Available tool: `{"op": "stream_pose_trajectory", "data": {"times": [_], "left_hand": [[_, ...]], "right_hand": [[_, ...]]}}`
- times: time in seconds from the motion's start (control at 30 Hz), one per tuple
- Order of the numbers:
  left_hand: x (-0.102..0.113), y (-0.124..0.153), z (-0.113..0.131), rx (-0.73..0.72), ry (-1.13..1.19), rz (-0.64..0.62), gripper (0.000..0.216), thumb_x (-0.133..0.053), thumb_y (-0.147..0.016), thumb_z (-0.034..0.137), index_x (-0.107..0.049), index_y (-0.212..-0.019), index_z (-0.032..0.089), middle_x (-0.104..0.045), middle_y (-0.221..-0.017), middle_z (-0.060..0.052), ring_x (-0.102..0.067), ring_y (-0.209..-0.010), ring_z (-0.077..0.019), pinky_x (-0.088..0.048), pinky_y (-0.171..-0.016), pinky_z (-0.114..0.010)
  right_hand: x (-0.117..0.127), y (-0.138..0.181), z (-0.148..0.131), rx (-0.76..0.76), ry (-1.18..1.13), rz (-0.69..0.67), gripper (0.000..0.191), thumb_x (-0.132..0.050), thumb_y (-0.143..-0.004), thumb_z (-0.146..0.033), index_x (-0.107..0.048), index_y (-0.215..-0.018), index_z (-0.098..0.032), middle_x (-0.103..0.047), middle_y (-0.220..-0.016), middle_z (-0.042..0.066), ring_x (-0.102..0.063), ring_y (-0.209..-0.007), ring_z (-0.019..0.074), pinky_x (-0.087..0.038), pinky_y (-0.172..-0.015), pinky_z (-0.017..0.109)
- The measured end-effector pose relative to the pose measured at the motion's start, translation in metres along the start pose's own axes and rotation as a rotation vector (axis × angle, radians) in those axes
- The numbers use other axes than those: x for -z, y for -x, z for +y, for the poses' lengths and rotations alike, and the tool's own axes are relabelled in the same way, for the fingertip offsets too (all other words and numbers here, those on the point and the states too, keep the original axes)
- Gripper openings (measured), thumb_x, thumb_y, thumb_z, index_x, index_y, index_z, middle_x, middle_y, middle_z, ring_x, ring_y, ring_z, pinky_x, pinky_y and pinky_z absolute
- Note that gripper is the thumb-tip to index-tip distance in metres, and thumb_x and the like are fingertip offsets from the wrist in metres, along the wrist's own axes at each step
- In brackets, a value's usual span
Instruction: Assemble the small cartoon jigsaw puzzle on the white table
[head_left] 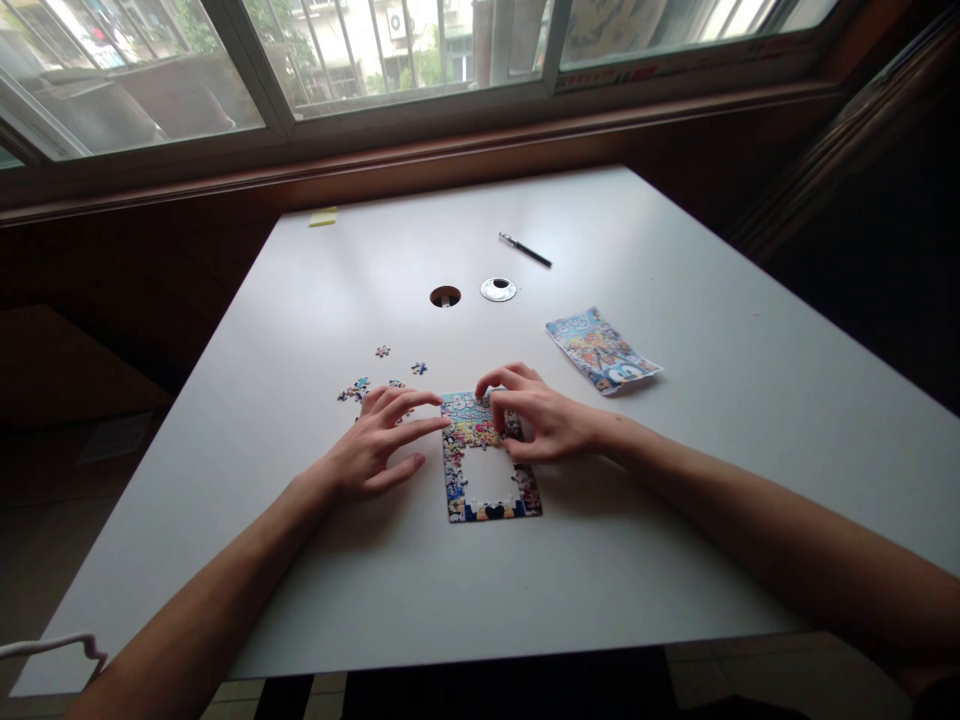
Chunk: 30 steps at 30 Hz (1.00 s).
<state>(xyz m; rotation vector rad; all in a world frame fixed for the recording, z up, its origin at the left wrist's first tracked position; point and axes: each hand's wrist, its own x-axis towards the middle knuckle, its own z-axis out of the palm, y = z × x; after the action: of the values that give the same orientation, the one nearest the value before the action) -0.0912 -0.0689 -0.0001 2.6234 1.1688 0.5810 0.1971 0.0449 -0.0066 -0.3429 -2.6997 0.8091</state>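
A small jigsaw puzzle (456, 480) lies on the white table, its border and upper part filled with colourful pieces and a white gap in the lower middle. My left hand (379, 435) is open, fingers spread, with fingertips at the puzzle's upper left edge. Over the upper right part of the puzzle, my right hand (534, 415) has its fingers bent and apart, fingertips on the pieces; I see nothing held in it. Loose puzzle pieces (351, 390) lie beyond my left hand, which partly hides them. Two single pieces, one of them a blue piece (419, 368), rest farther back.
A printed picture sheet (604, 350) with a curled corner lies right of the puzzle. Farther back are a black pen (525, 249), a round cable hole (445, 297) and its silver cover (498, 290). A white cable (56, 645) crosses the table's near left corner.
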Motion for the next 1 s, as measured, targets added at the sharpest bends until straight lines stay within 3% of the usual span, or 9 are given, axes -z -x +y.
{"op": "stream_pose_trajectory", "data": {"times": [0.53, 1.0], "left_hand": [[0.0010, -0.0003, 0.0012, 0.008, 0.003, -0.003, 0.052, -0.052, -0.091, 0.025, -0.049, -0.143, 0.033, -0.048, -0.146, -0.007, -0.047, -0.123, -0.0293, -0.031, -0.106, -0.049], [0.0012, 0.0005, 0.0021, 0.023, -0.002, -0.021, 0.052, -0.051, -0.092, 0.026, -0.049, -0.143, 0.034, -0.047, -0.147, -0.006, -0.045, -0.124, -0.0289, -0.031, -0.107, -0.049]], "right_hand": [[-0.0020, 0.0010, 0.0006, 0.022, 0.029, 0.014, 0.017, -0.066, -0.071, -0.017, -0.060, -0.087, -0.020, -0.054, -0.123, 0.010, -0.042, -0.120, 0.0305, -0.036, -0.107, 0.050], [-0.0069, 0.0004, 0.0045, -0.002, 0.006, 0.087, 0.007, -0.065, -0.082, -0.018, -0.059, -0.085, -0.020, -0.057, -0.119, 0.010, -0.045, -0.116, 0.0279, -0.041, -0.102, 0.047]]}}
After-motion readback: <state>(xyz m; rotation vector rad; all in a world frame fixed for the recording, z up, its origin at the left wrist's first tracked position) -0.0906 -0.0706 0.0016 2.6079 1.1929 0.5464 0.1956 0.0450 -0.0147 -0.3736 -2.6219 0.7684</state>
